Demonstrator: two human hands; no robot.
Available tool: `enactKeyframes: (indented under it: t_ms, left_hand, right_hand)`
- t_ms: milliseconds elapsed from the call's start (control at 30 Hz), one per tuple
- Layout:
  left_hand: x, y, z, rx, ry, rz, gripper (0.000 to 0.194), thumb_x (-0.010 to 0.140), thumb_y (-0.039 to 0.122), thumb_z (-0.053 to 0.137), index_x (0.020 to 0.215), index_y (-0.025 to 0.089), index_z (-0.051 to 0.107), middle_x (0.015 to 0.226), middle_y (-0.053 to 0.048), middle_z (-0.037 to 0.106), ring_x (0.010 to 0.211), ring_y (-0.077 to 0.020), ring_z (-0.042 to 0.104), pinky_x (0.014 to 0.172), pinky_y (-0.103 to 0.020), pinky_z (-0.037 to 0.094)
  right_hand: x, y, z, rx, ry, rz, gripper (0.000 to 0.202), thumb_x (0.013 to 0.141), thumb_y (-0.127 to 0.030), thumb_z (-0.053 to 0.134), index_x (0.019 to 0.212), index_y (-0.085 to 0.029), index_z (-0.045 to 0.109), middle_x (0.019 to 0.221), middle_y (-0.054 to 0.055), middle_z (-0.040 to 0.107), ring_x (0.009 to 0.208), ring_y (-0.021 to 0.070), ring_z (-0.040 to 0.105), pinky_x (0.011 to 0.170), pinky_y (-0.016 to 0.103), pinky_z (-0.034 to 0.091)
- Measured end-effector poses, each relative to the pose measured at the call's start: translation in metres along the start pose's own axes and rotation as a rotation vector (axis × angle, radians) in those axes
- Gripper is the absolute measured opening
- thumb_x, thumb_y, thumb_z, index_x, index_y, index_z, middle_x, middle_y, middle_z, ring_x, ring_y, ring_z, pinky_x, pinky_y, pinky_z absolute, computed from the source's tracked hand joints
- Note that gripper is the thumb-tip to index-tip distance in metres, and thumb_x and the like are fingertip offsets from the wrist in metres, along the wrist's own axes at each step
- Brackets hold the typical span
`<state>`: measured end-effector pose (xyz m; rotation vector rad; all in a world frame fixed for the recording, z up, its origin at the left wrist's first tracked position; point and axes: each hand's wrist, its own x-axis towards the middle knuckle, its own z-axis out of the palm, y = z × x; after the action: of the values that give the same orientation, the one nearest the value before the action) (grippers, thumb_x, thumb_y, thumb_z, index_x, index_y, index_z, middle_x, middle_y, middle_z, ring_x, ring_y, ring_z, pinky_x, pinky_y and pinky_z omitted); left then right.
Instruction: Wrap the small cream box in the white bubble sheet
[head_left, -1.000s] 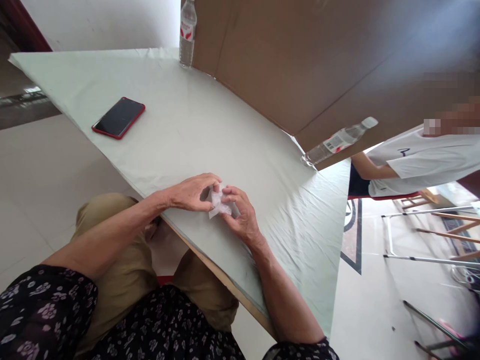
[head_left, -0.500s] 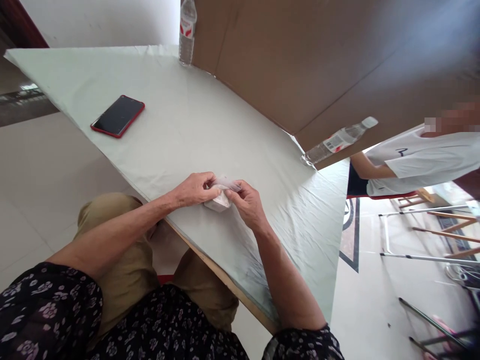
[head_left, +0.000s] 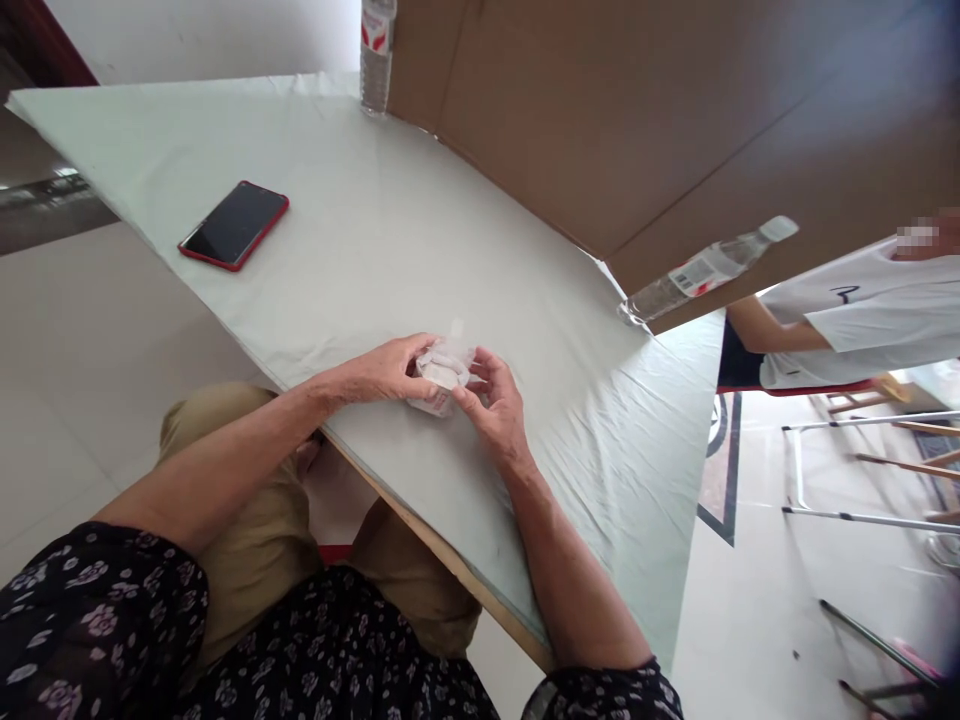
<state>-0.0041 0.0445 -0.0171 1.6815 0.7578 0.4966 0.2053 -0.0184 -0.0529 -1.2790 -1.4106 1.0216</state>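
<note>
Film [head_left: 454, 348] newly bunched up atop small white box [head_left: 433, 402], contents unclear

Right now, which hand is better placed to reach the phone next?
Probably the left hand: the phone lies off to that side, nearer it than the right hand, though both are at the white packet.

No words legible: red-marked label [head_left: 376, 36] on eleven-o'clock bottle [head_left: 374, 82]; barcode label [head_left: 691, 277] on two-o'clock bottle [head_left: 741, 252]; blurred reddish print [head_left: 441, 401] on central package [head_left: 429, 403].
</note>
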Motion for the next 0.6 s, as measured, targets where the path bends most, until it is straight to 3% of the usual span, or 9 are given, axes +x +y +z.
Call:
enactKeyframes:
  t_ms: [133,367,600]
  left_hand:
    - [0.001,-0.004,-0.001,-0.047,-0.012,-0.001,0.072,0.076,0.035,0.07,0.143,0.017,0.048,0.124,-0.009,0.067,0.109,-0.0253,0.064,0.088,-0.032,0.049]
    - [0.002,-0.005,-0.001,-0.043,-0.055,0.028,0.069,0.078,0.04,0.073,0.14,0.02,0.052,0.118,-0.008,0.067,0.105,-0.0246,0.063,0.081,-0.03,0.048]
    - [0.003,-0.003,0.001,-0.115,-0.035,-0.018,0.072,0.077,0.039,0.072,0.142,0.018,0.05,0.129,-0.009,0.065,0.114,-0.0262,0.062,0.088,-0.031,0.048]
  right_hand:
    - [-0.005,-0.001,-0.003,-0.263,0.097,-0.142,0.069,0.081,-0.066,0.071,0.136,-0.028,0.053,0.149,0.015,0.054,0.134,0.0317,0.055,0.102,0.05,0.051]
    - [0.002,-0.005,-0.002,-0.337,-0.105,-0.127,0.06,0.081,-0.072,0.067,0.121,-0.027,0.063,0.162,0.013,0.039,0.151,0.0338,0.036,0.122,0.059,0.029]
    - [0.006,-0.008,-0.002,-0.241,-0.173,-0.055,0.059,0.083,-0.072,0.066,0.119,-0.026,0.065,0.162,0.012,0.039,0.154,0.0331,0.031,0.124,0.055,0.028]
